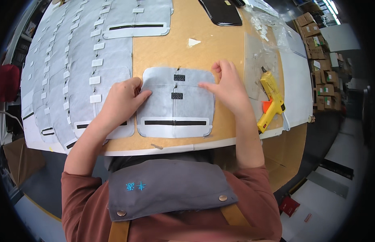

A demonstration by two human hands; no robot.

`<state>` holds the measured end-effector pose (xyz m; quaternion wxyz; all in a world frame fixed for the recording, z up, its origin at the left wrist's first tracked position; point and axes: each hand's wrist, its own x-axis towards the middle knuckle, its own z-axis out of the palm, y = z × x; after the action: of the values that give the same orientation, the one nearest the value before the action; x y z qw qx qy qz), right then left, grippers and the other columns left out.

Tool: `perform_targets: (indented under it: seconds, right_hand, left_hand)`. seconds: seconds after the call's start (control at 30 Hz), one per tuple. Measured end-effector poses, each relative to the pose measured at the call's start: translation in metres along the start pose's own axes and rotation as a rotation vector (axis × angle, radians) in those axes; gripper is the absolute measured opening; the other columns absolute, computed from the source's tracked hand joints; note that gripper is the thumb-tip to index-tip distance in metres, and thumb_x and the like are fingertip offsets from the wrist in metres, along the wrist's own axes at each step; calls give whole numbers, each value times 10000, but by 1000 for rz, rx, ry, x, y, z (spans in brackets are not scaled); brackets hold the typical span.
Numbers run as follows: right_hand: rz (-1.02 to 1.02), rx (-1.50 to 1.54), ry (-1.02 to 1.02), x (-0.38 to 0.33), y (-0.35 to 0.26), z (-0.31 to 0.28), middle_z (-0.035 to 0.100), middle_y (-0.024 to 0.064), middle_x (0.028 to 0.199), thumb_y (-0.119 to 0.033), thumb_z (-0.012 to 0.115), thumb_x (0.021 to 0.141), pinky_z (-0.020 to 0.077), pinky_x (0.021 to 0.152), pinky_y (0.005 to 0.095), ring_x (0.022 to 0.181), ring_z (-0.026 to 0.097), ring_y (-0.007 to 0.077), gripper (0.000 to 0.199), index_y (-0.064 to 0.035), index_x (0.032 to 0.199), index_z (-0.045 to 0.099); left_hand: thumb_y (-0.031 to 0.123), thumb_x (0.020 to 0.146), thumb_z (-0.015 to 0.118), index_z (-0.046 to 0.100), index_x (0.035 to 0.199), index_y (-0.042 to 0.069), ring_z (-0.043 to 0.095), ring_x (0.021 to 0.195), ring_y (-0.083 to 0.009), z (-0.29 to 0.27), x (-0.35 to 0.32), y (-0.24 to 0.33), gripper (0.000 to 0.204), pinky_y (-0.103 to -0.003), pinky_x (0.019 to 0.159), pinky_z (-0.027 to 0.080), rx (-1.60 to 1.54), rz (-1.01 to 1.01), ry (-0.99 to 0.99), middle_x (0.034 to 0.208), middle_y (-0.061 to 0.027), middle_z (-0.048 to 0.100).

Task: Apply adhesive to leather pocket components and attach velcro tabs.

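A pale grey fabric panel (pixel 159 106) with rounded corners lies flat on the tan tabletop before me. Two small black textured patches (pixel 179 78) sit on thin wires down its middle, and a black strip (pixel 163 122) crosses its white lower band. At the panel's left edge is my left hand (pixel 123 96), fingers curled, the thumb apart from them and over the panel. My right hand (pixel 229 88) is by the upper right edge; its thumb reaches over the panel, apart from the bent fingers. Neither hand shows anything held between the fingers.
Overlapping fabric panels (pixel 80 48) with rows of white tabs cover the table's left side. A yellow glue gun (pixel 272 101) with an orange trigger lies at the right, near clear plastic sheeting (pixel 272 28). A glossy black item (pixel 221 13) and a white scrap (pixel 193 42) lie farther back.
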<state>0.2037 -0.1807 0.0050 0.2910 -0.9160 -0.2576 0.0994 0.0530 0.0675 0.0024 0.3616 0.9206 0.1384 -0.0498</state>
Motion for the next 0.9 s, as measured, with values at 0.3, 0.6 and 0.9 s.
perform_targets:
  seconds: [0.3,0.6,0.9]
  right_hand:
    - [-172,-444,498,161,33,-14,647,113,1084,-348,709,869,504,879,441,1056,616,312,361,-61,1077,634]
    - [-2,-702,274,253,44,8,690,113,1128,-539,623,892,415,962,468,1044,662,282,525,-59,1097,683]
    - [-144,-861,324,266,36,14,733,126,805,-492,525,940,452,848,487,770,706,290,473,-59,887,708]
  left_hand:
    - [171,854,765,525,990,48,450,491,-157,-2,-6,13,301,-313,493,379,15,-78,183,561,-37,491]
    - [99,923,691,563,1068,72,332,519,-42,5,0,-9,196,-239,486,251,-280,72,414,572,43,395]
    - [69,928,661,636,981,53,380,530,-27,5,3,-7,61,-213,499,313,-347,58,374,598,43,450]
